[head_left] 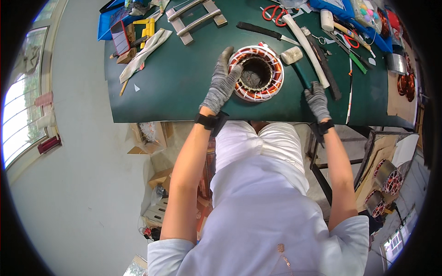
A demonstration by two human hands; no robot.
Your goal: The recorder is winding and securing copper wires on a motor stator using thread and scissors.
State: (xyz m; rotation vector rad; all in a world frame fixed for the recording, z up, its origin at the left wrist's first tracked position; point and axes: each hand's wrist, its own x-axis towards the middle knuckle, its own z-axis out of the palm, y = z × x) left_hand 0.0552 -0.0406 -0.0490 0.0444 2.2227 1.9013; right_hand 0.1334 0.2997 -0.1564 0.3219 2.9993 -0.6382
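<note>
A motor stator [276, 76] with copper windings laced in white cord lies on the green table [161, 99], its round bore facing up. My left hand [221, 83], in a grey knit glove, grips the stator's left side, the thumb reaching over the winding to the bore's edge. To the right, my gloved right hand [316, 100] is closed round the dark green handle of a mallet [291, 54]. The mallet's whitish head points away from me, just beside the stator's right rim and apart from it.
Right of the mallet lie a long white rod [306, 50] and a dark bar [326, 71]. Farther back are a black-handled knife [264, 31], red scissors [275, 16] and a metal frame [195, 20]. A cloth strip [145, 55] lies left; blue bins [384, 41] line the back right.
</note>
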